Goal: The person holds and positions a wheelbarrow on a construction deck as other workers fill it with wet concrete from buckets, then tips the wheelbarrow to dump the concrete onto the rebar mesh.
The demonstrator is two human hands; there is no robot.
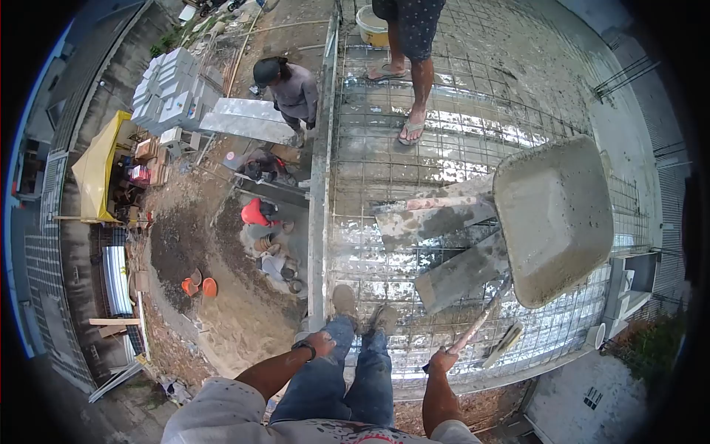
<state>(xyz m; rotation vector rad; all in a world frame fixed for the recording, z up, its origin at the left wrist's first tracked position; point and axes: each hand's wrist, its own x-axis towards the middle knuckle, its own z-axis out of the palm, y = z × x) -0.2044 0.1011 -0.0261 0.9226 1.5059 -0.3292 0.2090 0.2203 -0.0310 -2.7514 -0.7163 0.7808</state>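
Observation:
My right hand (444, 360) is wrapped round the near handle (481, 323) of a wheelbarrow. Its tray (555, 222), coated in grey cement, is tipped on its side at my right. The other handle (444, 202) points left, over the boards. Against my jeans, near the knee, my left hand (322, 342) is curled closed, with a dark watch at the wrist; nothing shows in it. Two cement-smeared boards (466, 270) lie under the wheelbarrow on the steel mesh (370, 251). A short wooden float-like piece (504, 345) lies right of my right hand.
Ahead on the mesh stands a person in flip-flops (414, 126), beside a white bucket (372, 27). Left of the slab edge (319, 185) the ground drops to a lower level, where several people work near sand (229, 325), orange buckets (210, 287) and stacked blocks (174, 92).

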